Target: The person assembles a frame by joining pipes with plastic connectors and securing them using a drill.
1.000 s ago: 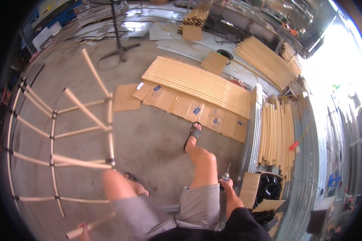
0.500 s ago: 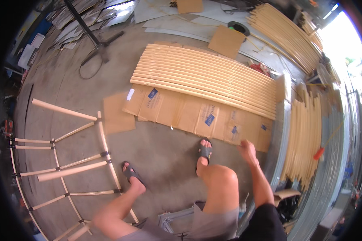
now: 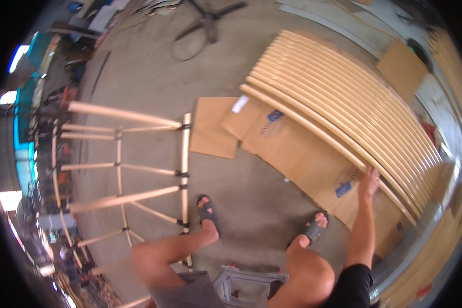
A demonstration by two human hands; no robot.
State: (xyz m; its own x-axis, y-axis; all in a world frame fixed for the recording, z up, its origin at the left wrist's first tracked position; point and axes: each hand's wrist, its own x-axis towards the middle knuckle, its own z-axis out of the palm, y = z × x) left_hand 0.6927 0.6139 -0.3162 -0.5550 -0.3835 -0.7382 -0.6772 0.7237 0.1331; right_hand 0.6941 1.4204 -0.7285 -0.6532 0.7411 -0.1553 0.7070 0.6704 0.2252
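Observation:
My right hand [image 3: 369,182] reaches forward and is closed round a long cream-coloured pipe [image 3: 303,127]. This pipe lies at the near edge of a row of similar pipes [image 3: 339,92], with a narrow gap between it and the others. Beneath them is a flattened cardboard sheet [image 3: 292,159] with blue printed patches. My left hand does not show.
To my left stands a frame of cream pipes [image 3: 185,149] with black joints. A smaller cardboard piece [image 3: 213,128] lies beside it. A grey stool [image 3: 249,282] is between my legs. Metal bars [image 3: 431,205] border the right side; a dark stand [image 3: 208,23] stands far off.
My right hand has moved forward from the cardboard's edge onto the nearest pipe, which now sits farther from the row. The view has turned leftward, and the floor things appear shifted right.

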